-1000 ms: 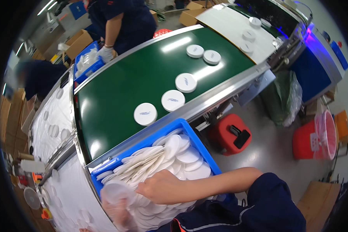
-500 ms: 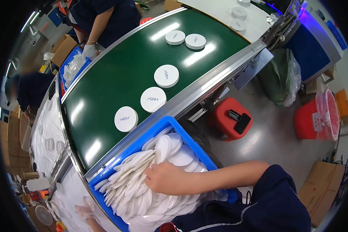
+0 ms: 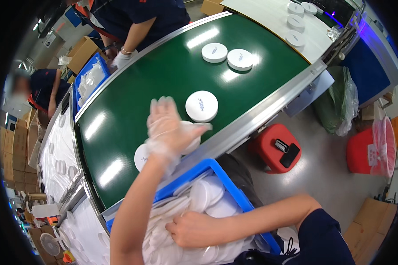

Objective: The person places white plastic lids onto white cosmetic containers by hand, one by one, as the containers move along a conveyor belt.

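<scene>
Under our bare right hand sits a blue rectangular plastic bin, heaped with thin white round plastic lids. That hand lies knuckles-up on the pile, fingers curled into the lids; we cannot tell whether it grips one. Beyond the bin, our left hand, in a clear crinkled plastic glove, is spread open, palm down, over a white round flat cap on the smooth green conveyor belt. Another white disc-shaped cap lies just right of its fingertips, and a third by the wrist.
</scene>
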